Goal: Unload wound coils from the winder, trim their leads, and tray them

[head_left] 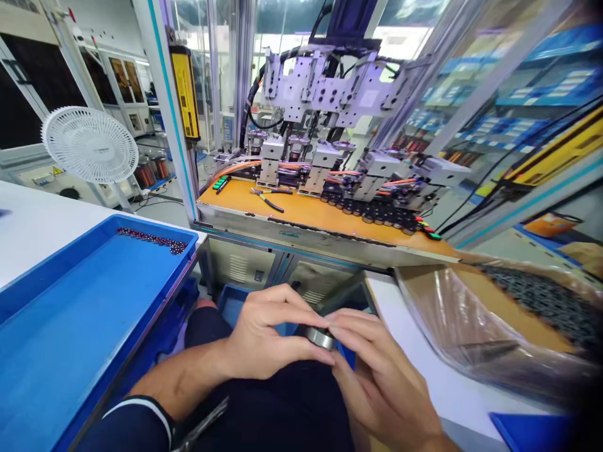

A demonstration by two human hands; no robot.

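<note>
Between my two hands, above my lap, is a small round metal ring-shaped part (321, 338) with a shiny silver side. My left hand (277, 333) pinches it from the left, thumb below and fingers above. From the right, the fingertips of my right hand (377, 364) press against the same part. Its top face is mostly covered by my fingers, so I cannot make out what sits inside it.
A blue tray (94, 314) with a row of small parts (151, 238) stands at left. Ahead is a machine with an orange bench (301, 210), pliers (268, 198) and a line of black round parts (372, 212). A plastic-lined box (452, 314) of dark parts sits at right.
</note>
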